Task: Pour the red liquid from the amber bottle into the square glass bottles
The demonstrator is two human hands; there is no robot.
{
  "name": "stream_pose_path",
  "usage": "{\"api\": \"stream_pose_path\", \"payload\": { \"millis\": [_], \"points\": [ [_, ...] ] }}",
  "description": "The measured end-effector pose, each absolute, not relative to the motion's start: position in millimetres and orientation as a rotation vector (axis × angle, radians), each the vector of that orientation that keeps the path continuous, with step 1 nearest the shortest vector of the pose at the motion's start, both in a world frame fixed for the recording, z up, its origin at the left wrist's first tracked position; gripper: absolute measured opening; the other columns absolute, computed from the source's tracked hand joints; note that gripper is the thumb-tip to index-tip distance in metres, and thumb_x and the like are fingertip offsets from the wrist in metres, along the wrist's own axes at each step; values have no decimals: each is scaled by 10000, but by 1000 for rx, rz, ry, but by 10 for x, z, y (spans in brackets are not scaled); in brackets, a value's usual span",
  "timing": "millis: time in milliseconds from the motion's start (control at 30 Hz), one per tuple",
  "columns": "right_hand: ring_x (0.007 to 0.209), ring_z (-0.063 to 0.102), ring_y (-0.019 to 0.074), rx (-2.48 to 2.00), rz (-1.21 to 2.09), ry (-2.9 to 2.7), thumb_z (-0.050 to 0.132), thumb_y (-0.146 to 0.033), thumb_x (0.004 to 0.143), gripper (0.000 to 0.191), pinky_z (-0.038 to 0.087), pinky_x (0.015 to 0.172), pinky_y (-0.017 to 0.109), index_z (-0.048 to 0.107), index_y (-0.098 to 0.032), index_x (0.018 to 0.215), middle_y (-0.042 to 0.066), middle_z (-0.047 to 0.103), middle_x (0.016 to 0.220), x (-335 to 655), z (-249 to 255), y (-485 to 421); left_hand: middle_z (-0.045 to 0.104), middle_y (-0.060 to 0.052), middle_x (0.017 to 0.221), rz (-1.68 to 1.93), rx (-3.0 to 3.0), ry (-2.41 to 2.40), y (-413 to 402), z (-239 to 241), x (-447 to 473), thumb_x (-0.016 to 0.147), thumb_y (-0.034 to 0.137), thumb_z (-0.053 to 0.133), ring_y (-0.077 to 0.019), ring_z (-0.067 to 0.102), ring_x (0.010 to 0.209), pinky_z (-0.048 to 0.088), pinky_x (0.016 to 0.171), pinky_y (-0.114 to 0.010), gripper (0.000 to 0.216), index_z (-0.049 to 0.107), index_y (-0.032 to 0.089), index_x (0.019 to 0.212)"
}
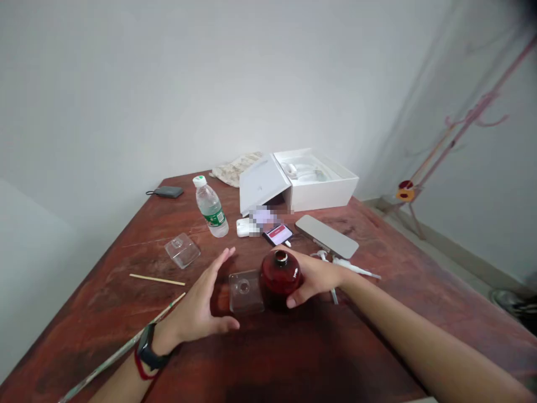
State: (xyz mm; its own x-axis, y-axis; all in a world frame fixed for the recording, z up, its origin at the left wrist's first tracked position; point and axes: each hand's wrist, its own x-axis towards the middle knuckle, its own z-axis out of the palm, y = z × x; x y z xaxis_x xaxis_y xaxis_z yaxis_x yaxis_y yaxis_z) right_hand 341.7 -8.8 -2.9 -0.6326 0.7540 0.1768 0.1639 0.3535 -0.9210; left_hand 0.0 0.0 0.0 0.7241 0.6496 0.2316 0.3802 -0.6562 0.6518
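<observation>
Head view, as I'd see it standing by: the person's right hand is wrapped around a dark red bottle, which stands upright, its neck uncapped, over the middle of the worktop, on the side towards the near edge; whether its base rests on the wood is hidden from me. I'd judge the step in hand to be holding and steadying that bottle, and the next move calls for a firm, level grip, with care for the clear plastic piece lying just beside it, towards the left edge. The two hands are apart. The left hand holds nothing: its fingers are spread and point towards the far edge, its thumb sticks out towards the bottle, and its palm faces the bottle across the clear plastic piece without touching it. The left arm comes in from the near-left corner, a dark watch at its wrist. The right forearm slants in from the near-right corner, its hand curled around the far and right sides of the bottle, the thumb pressed along the front. Just past the right wrist, towards the right edge, lies a white nozzle.
</observation>
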Motion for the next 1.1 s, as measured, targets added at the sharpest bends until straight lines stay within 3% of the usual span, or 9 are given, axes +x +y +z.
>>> {"api": "stream_pose_path", "payload": {
  "millis": [100,233,400,467,567,700,900,967,1100],
  "points": [
    [1185,662,289,-898,1221,-1946,1000,-490,620,834,502,1111,463,606,-204,1298,78,674,1272,3444,-38,-86,324,-235,1738,549,2291,842,-31,-203,23,766,769,843,-446,344,1599,289,1307,-648,1287,142,261,1718],
    [1241,667,326,-1002,1188,-1786,993,-543,621,897,485,1150,502,585,-219,1352,109,693,1325,3454,-64,-92,358,-234,1722,570,2275,918,-82,-305,101,835,526,892,-445,316,1614,328,1277,-667,1000,351,252,1630],
    [1319,634,377,-1058,1051,-1658,962,-644,615,985,428,1202,585,560,-240,1418,136,675,1391,3418,-119,-100,577,-212,1558,673,2199,885,-55,-231,144,833,415,879,-410,551,1464,435,1223,-615,736,505,216,1435],
    [1277,652,375,-1090,1019,-1633,936,-703,613,988,450,1179,583,567,-241,1405,131,699,1324,3386,-126,-110,672,-175,1429,741,2129,895,-37,-206,146,824,431,885,-374,673,1316,515,1158,-573,711,515,221,1394],
    [1239,666,355,-1135,978,-1590,897,-750,634,990,470,1160,557,553,-252,1417,121,705,1301,3325,-121,-139,721,-139,1328,850,2009,877,-22,-197,144,839,446,883,-336,720,1230,556,1121,-535,706,497,224,1387],
    [1276,655,350,-1147,953,-1610,898,-721,659,974,467,1166,546,539,-254,1435,127,695,1348,3237,-103,-195,671,-167,1419,995,1879,816,-32,-206,140,882,383,857,-326,695,1290,534,1164,-519,749,440,208,1479],
    [1317,643,358,-1153,831,-1703,927,-632,687,888,461,1190,542,581,-232,1401,154,685,1388,3142,-68,-265,614,-186,1499,1068,1777,721,-70,-190,137,870,325,877,-323,671,1330,550,1152,-489,1003,275,212,1664],
    [1318,647,369,-1165,793,-1720,925,-643,687,903,468,1186,555,580,-230,1413,157,690,1387,3139,-67,-275,618,-180,1496,1068,1772,715,-79,-182,134,842,326,903,-323,668,1332,554,1146,-487,1018,300,219,1654],
    [1343,638,390,-1170,813,-1789,945,-609,682,923,468,1191,577,574,-238,1442,165,678,1429,3157,-70,-287,663,-160,1447,1032,1837,730,-78,-143,111,833,399,911,-319,704,1259,567,1126,-470,849,482,220,1543]
  ]
}}
